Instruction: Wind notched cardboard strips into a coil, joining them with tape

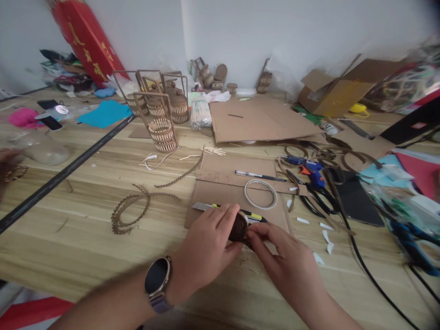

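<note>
A small round dark-brown piece [238, 228], with a pale spot on its upper edge, sits in the grasp of my left hand [206, 250]. My left fingers and thumb curl round its left side and hide part of it. At its right edge, my right hand [287, 256] pinches a narrow dark strip [248, 245] between thumb and fingertips. Just behind both hands lies a yellow-and-black utility knife [256, 215] with its blade pointing left. A ring of white tape [260, 194] and a pen [257, 175] rest on the cardboard [220, 190] beyond.
Handled bamboo baskets [163, 133] stand at the back left. A coiled woven strip [129, 211] lies to the left. Scissors [318, 199], a blue glue gun [312, 172], a phone [357, 197] and a black cable [364, 261] are on the right. Another person's hand [7, 165] shows at the left edge.
</note>
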{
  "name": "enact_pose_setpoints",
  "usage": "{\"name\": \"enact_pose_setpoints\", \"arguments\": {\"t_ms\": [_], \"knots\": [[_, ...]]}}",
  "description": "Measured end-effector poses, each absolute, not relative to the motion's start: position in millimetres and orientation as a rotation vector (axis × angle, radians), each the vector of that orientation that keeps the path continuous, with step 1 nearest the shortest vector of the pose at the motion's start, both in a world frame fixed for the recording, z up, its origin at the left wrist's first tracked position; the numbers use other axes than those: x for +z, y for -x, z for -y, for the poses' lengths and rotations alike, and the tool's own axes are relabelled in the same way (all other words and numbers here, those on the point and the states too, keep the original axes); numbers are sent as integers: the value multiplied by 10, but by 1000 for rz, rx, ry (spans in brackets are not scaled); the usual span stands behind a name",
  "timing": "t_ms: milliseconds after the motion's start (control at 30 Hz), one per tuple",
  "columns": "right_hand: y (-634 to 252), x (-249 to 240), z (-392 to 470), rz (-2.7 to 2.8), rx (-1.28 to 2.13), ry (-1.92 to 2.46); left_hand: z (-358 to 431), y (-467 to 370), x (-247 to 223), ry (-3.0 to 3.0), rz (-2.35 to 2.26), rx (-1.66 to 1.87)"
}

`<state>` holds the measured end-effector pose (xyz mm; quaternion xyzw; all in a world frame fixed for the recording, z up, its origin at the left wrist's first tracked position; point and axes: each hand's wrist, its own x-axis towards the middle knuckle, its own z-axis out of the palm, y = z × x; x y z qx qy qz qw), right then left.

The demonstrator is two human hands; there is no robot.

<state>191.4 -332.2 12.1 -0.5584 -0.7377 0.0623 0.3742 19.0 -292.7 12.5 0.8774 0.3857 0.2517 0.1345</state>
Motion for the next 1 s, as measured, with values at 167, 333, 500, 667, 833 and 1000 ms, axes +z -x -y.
{"name": "enact_pose_setpoints", "arguments": {"t_ms": [167,333,500,667,833,1000], "knots": [[-1918,134,3319,1873,181,1449,2942,-206,137,-2491,-1092,785],[-1924,159,3313,1881,112,1408,2917,-209,168,-2406,-1176,744],[-1917,148,3319,1930,47,1345,2885,-203,166,-2434,-1235,710],[-1926,138,3317,1946,23,1341,2913,-205,146,-2502,-1218,678],[-1940,103,3315,1978,-10,1334,2940,-204,135,-2548,-1218,659],[-1939,61,3300,2015,-79,1321,2944,-206,102,-2563,-1192,650]]}}
